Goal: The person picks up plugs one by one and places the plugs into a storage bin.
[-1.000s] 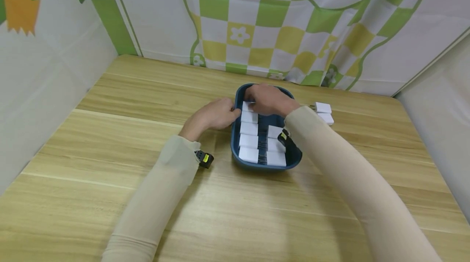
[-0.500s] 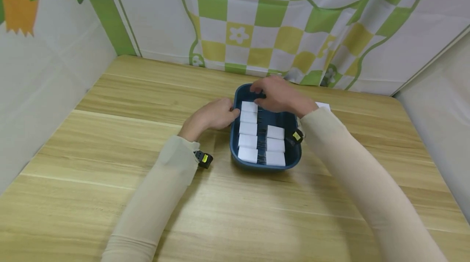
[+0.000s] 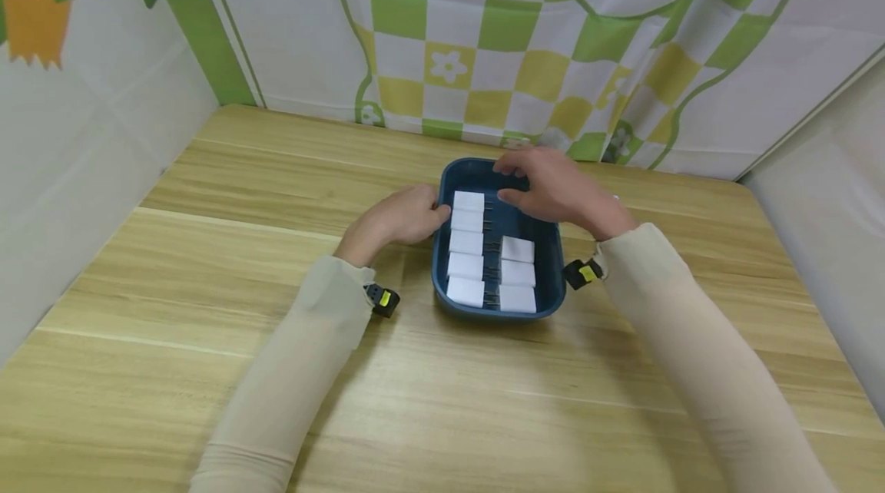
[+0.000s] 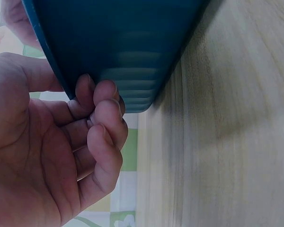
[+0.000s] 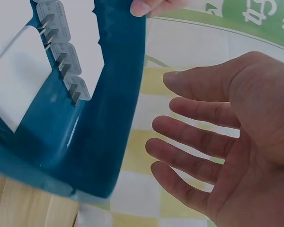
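Observation:
A dark blue plastic bin [image 3: 484, 315] sits on the table with white plug chargers inside, in two columns. Several chargers [image 3: 466, 266] line its left side, and three chargers [image 3: 517, 273] lie at the near right, metal prongs pointing inward. My left hand [image 3: 404, 216] grips the bin's left rim; the left wrist view has the thumb over the edge and the fingertips [image 4: 105, 90] curled against the outer wall. Over the far right part of the bin, my right hand [image 3: 560, 187] holds nothing, its fingers [image 5: 191, 130] spread and relaxed in the right wrist view.
A wooden table [image 3: 415, 408] carries the bin. Behind it hangs a green, white and yellow checked curtain [image 3: 477, 55]. To the right, a white corner of an object [image 3: 616, 197] barely shows past my right wrist.
My right hand has let go of the charger at the far end of the left column and moved right, now covering most of the white chargers outside the bin. My left hand stays put.

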Demonstrator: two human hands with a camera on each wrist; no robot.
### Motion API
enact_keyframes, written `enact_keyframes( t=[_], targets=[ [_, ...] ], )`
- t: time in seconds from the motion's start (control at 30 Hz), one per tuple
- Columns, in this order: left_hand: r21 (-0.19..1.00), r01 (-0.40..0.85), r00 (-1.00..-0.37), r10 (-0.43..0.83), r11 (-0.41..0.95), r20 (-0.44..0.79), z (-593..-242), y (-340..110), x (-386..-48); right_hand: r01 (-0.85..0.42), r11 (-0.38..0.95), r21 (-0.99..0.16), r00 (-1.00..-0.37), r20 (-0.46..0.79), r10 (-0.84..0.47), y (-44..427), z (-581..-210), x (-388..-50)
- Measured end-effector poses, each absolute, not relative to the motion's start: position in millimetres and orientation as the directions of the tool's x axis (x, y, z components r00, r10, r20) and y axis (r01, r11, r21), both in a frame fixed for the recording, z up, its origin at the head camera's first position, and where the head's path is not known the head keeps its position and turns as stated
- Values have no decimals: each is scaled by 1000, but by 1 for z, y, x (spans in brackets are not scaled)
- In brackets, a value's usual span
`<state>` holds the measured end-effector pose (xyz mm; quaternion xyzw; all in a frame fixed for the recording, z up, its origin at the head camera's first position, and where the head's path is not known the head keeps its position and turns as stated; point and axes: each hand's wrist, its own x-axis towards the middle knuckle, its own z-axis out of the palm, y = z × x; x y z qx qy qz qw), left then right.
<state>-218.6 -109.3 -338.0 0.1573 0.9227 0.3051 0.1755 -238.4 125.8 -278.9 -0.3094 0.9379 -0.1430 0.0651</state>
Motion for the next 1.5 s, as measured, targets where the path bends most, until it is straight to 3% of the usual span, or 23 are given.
enact_keyframes(
  t=[0.77, 1.5],
  targets=[
    [617, 188, -892, 395, 764, -218, -336, -108, -218, -451, 776, -441, -889, 151, -432, 187, -291, -221],
    [630, 187, -887, 406, 753, -222, -337, -110, -217, -453, 761, -464, -891, 218, -397, 228, -316, -210]
  ],
)
